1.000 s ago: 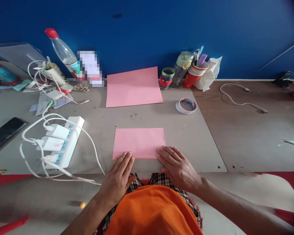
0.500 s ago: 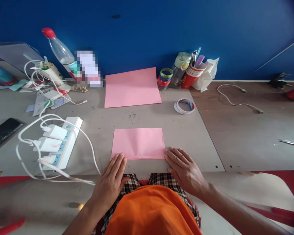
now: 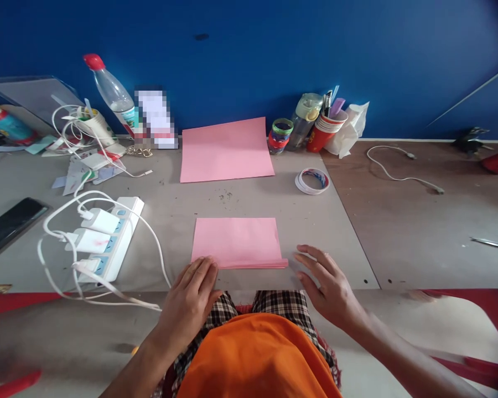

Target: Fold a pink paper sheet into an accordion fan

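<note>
A pink sheet of paper (image 3: 236, 237) lies on the grey table before me, with a narrow folded strip along its near edge. My left hand (image 3: 193, 284) rests on the paper's near left corner, fingers stretched and flat. Just right of the paper, my right hand (image 3: 326, 282) hovers apart from it, fingers spread and holding nothing. Farther back, a larger pink sheet (image 3: 228, 150) leans toward the blue wall.
Left stands a white power strip (image 3: 122, 240) with chargers and looping cables, near a black phone (image 3: 14, 226). A tape roll (image 3: 312, 181) lies right of centre. Red paper cups (image 3: 324, 132) hold pens at the back. Scissors (image 3: 492, 243) lie far right.
My right hand has lifted off the paper's near right corner and moved right, fingers spreading. The folded strip at that end now shows. My left hand stays on its corner.
</note>
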`<state>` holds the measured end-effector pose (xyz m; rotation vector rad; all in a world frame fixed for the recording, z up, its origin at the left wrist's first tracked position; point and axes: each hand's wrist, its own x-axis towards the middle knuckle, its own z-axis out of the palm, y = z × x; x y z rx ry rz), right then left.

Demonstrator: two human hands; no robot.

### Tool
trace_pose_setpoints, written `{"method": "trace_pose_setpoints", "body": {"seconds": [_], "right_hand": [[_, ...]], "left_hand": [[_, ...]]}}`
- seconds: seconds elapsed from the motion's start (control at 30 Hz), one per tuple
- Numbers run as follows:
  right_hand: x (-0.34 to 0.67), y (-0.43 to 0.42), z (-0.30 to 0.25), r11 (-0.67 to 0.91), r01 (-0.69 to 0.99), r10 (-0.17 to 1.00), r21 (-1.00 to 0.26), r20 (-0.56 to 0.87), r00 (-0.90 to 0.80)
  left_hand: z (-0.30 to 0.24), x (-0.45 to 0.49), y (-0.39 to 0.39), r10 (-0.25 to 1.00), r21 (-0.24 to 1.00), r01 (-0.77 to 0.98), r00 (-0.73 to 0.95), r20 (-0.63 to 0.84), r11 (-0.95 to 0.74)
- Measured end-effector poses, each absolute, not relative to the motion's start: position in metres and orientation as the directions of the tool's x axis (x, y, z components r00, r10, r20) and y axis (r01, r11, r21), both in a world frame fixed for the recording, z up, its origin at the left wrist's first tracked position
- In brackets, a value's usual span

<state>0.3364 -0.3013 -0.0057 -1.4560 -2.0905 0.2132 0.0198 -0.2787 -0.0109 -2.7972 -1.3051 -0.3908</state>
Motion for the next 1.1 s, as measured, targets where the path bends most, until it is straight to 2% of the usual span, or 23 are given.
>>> {"method": "trace_pose_setpoints", "body": {"seconds": [0.1,0.2,0.6,0.83,0.93,1.03,1.1], "right_hand": [[0.325,-0.300,0.004,0.448,0.793,0.873,-0.413,0.392,-0.290],[0.311,-0.294,0.009,0.488,0.798,0.864,-0.353,0.326,-0.384],[0.286,-0.258,0.002,0.632,0.767,0.771,-0.115,0.190,-0.607],[0.285,-0.255,0.006,0.614,0.781,0.788,-0.113,0.142,-0.599],[0.284,-0.254,0.010,0.609,0.779,0.793,-0.151,0.140,-0.593],[0.284,-0.253,0.019,0.585,0.767,0.806,-0.266,0.081,-0.587],[0.285,-0.253,0.032,0.548,0.730,0.802,-0.409,0.008,-0.597]], "left_hand": [[-0.003,0.021,-0.274,0.750,0.123,0.745,0.624,0.220,-0.656],[0.005,0.025,-0.268,0.740,0.138,0.729,0.641,0.204,-0.670],[0.019,0.043,-0.246,0.692,0.064,0.689,0.722,0.016,-0.721],[0.015,0.041,-0.240,0.677,0.072,0.673,0.735,0.038,-0.736],[0.014,0.041,-0.239,0.713,0.156,0.699,0.699,0.059,-0.698],[0.023,0.038,-0.239,0.754,0.388,0.705,0.656,-0.039,-0.594],[0.036,0.036,-0.238,0.743,0.550,0.689,0.647,-0.174,-0.471]]}}
